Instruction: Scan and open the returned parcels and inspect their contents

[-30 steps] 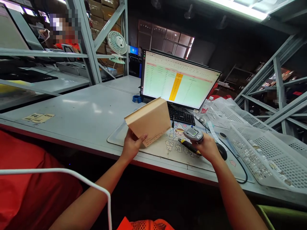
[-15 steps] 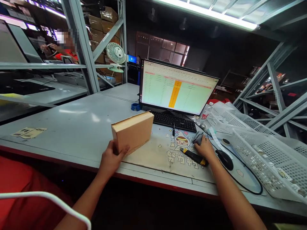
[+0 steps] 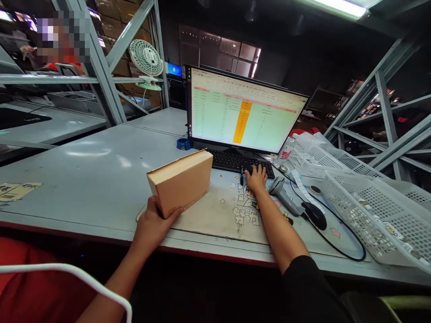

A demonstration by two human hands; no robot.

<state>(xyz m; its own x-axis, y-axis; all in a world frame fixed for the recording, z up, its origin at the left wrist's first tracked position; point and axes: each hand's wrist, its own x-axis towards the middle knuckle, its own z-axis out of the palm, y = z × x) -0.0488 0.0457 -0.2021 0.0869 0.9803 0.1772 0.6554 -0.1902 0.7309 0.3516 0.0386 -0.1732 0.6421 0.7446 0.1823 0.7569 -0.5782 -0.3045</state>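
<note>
My left hand (image 3: pixel 157 224) grips the lower near corner of a brown cardboard box (image 3: pixel 183 186), which stands on its long edge on the printed desk mat (image 3: pixel 215 224). Fingers spread, my right hand (image 3: pixel 256 178) rests at the front right of the black keyboard (image 3: pixel 229 162). A black pen (image 3: pixel 241 176) lies just left of that hand. To the right of my forearm is a grey barcode scanner (image 3: pixel 286 197), lying on its side. The forearm covers most of a yellow and black utility knife. Behind the keyboard, the monitor (image 3: pixel 215 114) displays a spreadsheet.
White perforated baskets (image 3: pixel 367 215) line the right side. A black mouse (image 3: pixel 314 216), a looping cable and a tape roll (image 3: pixel 315 189) lie beside them. A blue tape ring (image 3: pixel 183 143) sits left of the monitor. A clip fan (image 3: pixel 146 58) hangs on the frame; another person sits far left.
My right hand has let go of the barcode scanner and moved left and forward to the keyboard. My left hand still holds the box. The view has shifted slightly.
</note>
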